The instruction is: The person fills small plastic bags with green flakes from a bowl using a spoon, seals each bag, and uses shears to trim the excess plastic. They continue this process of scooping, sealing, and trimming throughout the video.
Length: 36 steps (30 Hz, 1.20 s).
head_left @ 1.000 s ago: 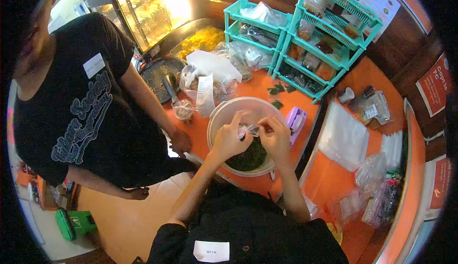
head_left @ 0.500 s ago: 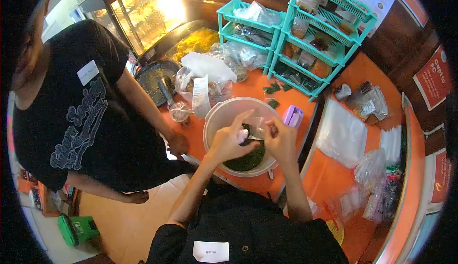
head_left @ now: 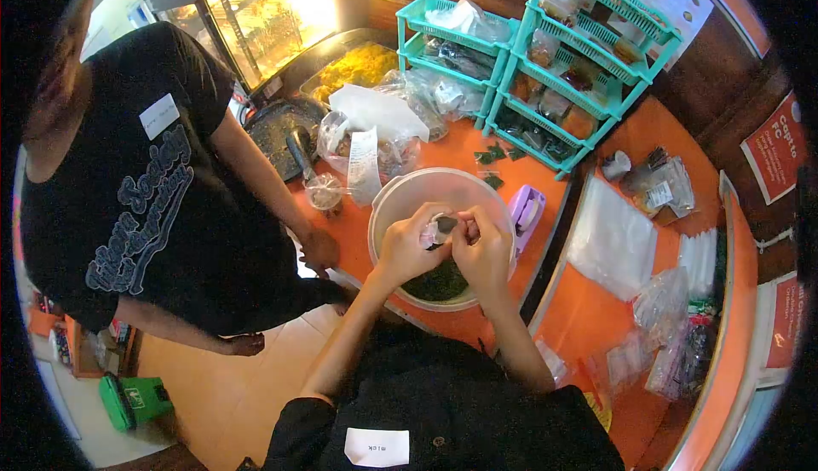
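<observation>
Over a white plastic tub (head_left: pixel 388 207), my left hand (head_left: pixel 407 248) is closed around a small clear plastic bag (head_left: pixel 440 227) with something dark in it. My right hand (head_left: pixel 482 251) pinches at the bag's right side, close against the left fingers. Something pale and pinkish shows at the left palm; I cannot make out what it is. Dark green flakes (head_left: pixel 439 285) lie in the bottom of the tub, partly hidden by my hands and wrists. A purple stapler (head_left: pixel 527 218) lies beside the tub's right rim.
Another person in a black shirt (head_left: pixel 170 198) stands at the left, one hand (head_left: pixel 319 251) near the counter edge. Turquoise basket racks (head_left: pixel 558 88) stand behind. A pan (head_left: pixel 285 139), plastic-wrapped goods (head_left: pixel 396 143) and a stack of clear bags (head_left: pixel 609 237) are around the tub.
My hands have come closer together, the right moving left toward the bag in my left hand. The bag's top, spread out before, is now gathered between the fingers.
</observation>
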Tool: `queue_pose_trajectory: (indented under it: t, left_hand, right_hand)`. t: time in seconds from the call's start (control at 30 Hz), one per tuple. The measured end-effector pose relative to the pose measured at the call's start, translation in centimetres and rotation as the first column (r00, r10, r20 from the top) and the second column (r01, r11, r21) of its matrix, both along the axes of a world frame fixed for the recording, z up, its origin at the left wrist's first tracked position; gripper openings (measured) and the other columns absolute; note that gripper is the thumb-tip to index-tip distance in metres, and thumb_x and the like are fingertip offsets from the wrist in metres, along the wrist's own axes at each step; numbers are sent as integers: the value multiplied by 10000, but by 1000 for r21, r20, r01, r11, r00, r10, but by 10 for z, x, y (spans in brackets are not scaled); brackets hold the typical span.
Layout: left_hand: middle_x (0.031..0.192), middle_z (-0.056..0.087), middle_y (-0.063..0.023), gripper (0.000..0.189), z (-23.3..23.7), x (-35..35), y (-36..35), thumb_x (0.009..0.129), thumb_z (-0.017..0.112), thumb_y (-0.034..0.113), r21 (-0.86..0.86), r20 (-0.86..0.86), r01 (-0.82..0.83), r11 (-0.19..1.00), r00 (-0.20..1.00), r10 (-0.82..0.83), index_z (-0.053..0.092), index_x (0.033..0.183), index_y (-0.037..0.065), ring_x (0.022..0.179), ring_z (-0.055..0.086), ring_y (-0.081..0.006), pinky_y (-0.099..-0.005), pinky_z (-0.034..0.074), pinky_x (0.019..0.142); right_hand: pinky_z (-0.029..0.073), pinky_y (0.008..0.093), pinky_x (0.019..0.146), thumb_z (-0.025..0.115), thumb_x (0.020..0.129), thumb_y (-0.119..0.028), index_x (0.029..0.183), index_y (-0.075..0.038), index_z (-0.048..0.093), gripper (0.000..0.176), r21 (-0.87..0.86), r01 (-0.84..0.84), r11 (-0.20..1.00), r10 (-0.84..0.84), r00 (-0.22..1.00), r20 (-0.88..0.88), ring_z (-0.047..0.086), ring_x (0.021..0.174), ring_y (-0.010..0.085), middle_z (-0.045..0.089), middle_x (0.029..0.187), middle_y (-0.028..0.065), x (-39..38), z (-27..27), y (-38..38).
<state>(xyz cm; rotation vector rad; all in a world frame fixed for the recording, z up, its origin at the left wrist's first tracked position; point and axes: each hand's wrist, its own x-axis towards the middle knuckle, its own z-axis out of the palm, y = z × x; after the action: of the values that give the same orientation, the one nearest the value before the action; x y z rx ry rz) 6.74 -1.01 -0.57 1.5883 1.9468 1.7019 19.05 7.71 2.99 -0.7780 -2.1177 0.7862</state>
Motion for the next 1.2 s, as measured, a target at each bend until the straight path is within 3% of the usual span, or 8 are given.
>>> queue_pose_trajectory:
  t: [0.1, 0.2, 0.3, 0.43, 0.5, 0.73, 0.93, 1.2]
  left_hand:
    - [1082, 720, -120, 470, 8, -9, 0, 740, 839, 93, 17, -6, -77, 997, 997, 77, 658, 1172, 60, 987, 722, -237, -335, 556, 852]
    - [1058, 708, -103, 430, 4, -28, 3, 755, 846, 67, 58, 50, -116, 992, 992, 113, 669, 1147, 37, 995, 697, -195, -320, 541, 886]
    - [1074, 719, -112, 374, -13, -39, 14, 758, 836, 98, 126, 283, -81, 989, 958, 43, 664, 1084, 34, 974, 706, -259, -371, 542, 872]
    - [1122, 691, -79, 362, -9, -38, 10, 803, 808, -13, 73, 630, -19, 997, 776, -31, 645, 1123, 30, 1017, 679, -159, -307, 579, 839]
    - [1145, 678, -81, 361, -4, -37, 7, 818, 789, -38, 94, 644, -8, 996, 763, -55, 635, 1139, 25, 1031, 672, -147, -292, 586, 844]
    - [1086, 691, -58, 387, -12, -41, 10, 827, 798, -15, 138, 571, -50, 989, 820, -38, 642, 1176, 43, 967, 673, -127, -261, 593, 763]
    - [1165, 666, -72, 365, 1, -39, 5, 817, 782, -44, 132, 631, -25, 991, 773, -65, 628, 1143, 9, 1061, 660, -152, -296, 577, 858]
    - [1175, 662, -82, 367, -5, -41, 9, 819, 772, -48, 139, 584, -22, 990, 809, -64, 623, 1150, 1, 1048, 654, -153, -311, 546, 927]
  right_hand:
    - [425, 321, 506, 666, 882, -18, 899, -9, 656, 22, 1, -101, 995, 101, 992, -73, 555, 505, 157, 544, 586, 87, -4, -2, 24]
    - [470, 352, 539, 628, 890, -11, 891, -6, 674, 46, -2, -261, 965, 260, 961, 95, 593, 533, 203, 584, 613, 108, -16, -16, 63]
    - [516, 399, 578, 641, 872, -57, 884, -13, 700, 74, 77, -696, 714, 522, 603, 603, 659, 626, 263, 658, 692, 136, -41, -88, 105]
    - [563, 457, 649, 710, 809, -179, 916, -56, 732, 165, -246, -604, 758, 347, 54, 936, 720, 798, 298, 727, 835, 133, -75, -130, 79]
    - [592, 481, 710, 673, 829, -220, 972, -83, 751, 213, -217, -845, 489, 146, -166, 975, 745, 918, 313, 756, 930, 128, -75, -129, 76]
    - [599, 443, 719, 804, 714, -270, 1000, -147, 741, 317, -76, -950, 304, 116, -42, 992, 743, 961, 269, 737, 1055, 94, -64, -164, 78]
    - [598, 449, 778, 769, 753, -233, 970, -88, 735, 263, -276, -831, 484, 212, -195, 958, 740, 942, 303, 737, 1026, 130, -79, -117, 73]
    - [579, 488, 763, 693, 776, -142, 928, -39, 704, 184, -299, -684, 665, 470, 72, 880, 716, 845, 361, 709, 872, 174, -82, -170, 83]
